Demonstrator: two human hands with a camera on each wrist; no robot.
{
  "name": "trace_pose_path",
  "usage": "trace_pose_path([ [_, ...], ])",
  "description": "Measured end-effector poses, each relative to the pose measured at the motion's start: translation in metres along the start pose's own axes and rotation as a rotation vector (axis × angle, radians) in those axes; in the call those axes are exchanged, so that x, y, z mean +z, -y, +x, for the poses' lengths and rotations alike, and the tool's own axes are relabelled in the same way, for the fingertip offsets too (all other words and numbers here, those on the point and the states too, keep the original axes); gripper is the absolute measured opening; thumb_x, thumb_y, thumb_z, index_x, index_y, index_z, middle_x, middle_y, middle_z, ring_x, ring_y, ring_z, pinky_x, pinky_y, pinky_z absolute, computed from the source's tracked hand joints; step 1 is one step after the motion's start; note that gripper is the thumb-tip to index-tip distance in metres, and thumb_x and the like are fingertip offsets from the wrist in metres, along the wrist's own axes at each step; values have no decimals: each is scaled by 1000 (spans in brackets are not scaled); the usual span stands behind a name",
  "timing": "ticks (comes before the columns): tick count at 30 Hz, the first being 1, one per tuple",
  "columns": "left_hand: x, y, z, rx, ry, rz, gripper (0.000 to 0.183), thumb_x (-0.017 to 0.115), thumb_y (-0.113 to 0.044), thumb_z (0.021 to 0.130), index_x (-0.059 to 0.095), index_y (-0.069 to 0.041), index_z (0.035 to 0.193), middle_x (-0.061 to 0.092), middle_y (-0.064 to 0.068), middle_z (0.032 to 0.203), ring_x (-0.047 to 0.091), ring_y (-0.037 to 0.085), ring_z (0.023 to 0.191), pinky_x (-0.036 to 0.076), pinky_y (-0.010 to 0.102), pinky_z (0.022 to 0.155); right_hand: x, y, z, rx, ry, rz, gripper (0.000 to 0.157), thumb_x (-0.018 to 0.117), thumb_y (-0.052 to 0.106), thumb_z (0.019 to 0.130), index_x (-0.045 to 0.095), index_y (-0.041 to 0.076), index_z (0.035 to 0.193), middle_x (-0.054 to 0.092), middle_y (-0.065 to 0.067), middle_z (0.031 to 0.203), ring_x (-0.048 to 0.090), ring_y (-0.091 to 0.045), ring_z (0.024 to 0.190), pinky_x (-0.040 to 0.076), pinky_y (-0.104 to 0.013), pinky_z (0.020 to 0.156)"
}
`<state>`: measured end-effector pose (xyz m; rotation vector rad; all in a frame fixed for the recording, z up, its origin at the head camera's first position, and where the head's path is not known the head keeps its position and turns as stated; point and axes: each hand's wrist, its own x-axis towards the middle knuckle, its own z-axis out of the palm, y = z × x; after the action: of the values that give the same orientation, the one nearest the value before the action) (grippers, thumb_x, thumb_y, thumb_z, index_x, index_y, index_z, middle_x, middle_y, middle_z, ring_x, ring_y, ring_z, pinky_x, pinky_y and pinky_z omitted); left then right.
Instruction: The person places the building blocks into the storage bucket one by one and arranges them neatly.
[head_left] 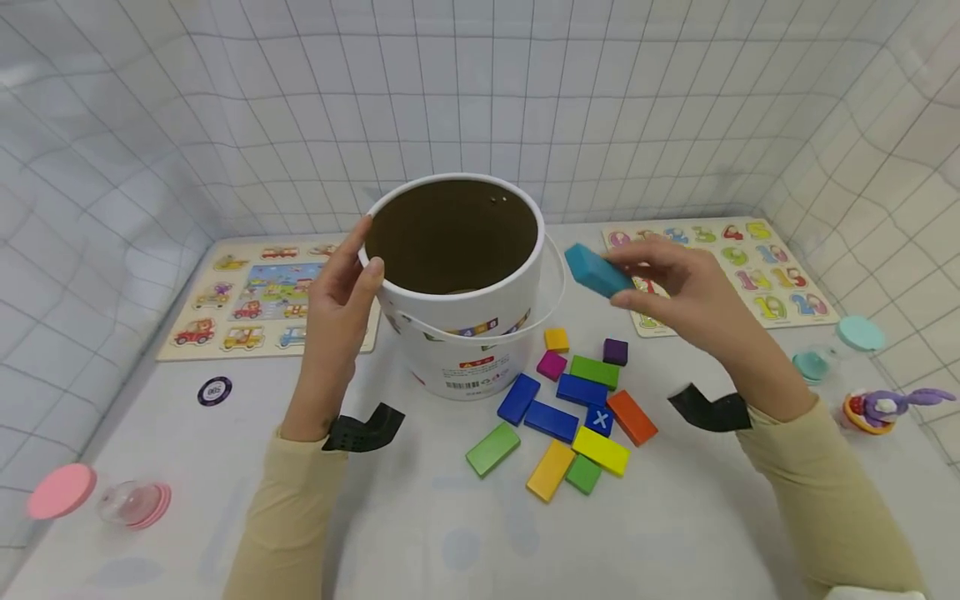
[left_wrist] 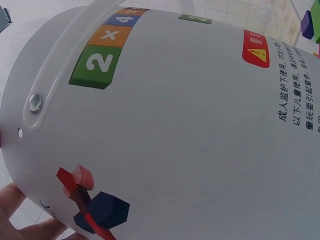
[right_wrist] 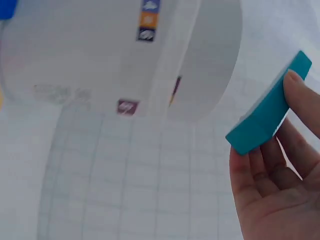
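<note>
1 bucket (head_left: pixel 450 357) | right hand (head_left: pixel 684 283): 1 teal block (head_left: pixel 596 271) | 13 loose blocks (head_left: pixel 582 390)

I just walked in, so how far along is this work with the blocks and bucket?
Done: the white plastic bucket stands open, the left hand touching its rim; its inside is too dark to show whether blocks are in. In hand: the right hand holds a teal rectangular block, outside the bucket. Probably left, if all go in: the multicoloured rectangular and square blocks nearby.

Beige sleeves (head_left: pixel 288 517), snug cuffs (head_left: pixel 311 450), curved black pieces (head_left: pixel 367 428) at both wrists
</note>
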<state>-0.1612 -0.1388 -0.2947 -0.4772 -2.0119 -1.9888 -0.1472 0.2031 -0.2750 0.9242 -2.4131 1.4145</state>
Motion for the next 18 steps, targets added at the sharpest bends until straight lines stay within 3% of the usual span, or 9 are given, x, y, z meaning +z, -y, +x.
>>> trace_pose_path([
  [4,-2,0,0,-16,11,11,47,53,-17,89,41,-20,134,34,-3,140,30,16,128,33,30,99,22,23,48,27,10,90,34,64,8,80,58,4,113,56,-3,109,53,-15,97,43,-25,89],
  [8,-3,1,-1,-31,16,15,48,54,-18,88,41,-21,134,34,-4,140,32,16,127,35,30,98,42,27,83,139,29,146,24,62,19,82,62,6,103,59,-2,101,54,-17,88,47,-25,80],
  [14,-3,1,-1,-28,18,41,48,54,-19,88,41,-23,134,34,-5,140,33,16,127,35,32,98,52,24,109,218,-11,74,18,60,19,84,65,6,95,62,-2,94,56,-13,86,48,-23,76],
  [18,-6,0,-1,-28,15,40,48,54,-19,88,41,-23,134,34,-6,139,33,18,127,35,33,98,52,20,112,202,-29,130,17,61,18,83,65,5,94,62,-3,93,55,-16,85,48,-24,75],
])
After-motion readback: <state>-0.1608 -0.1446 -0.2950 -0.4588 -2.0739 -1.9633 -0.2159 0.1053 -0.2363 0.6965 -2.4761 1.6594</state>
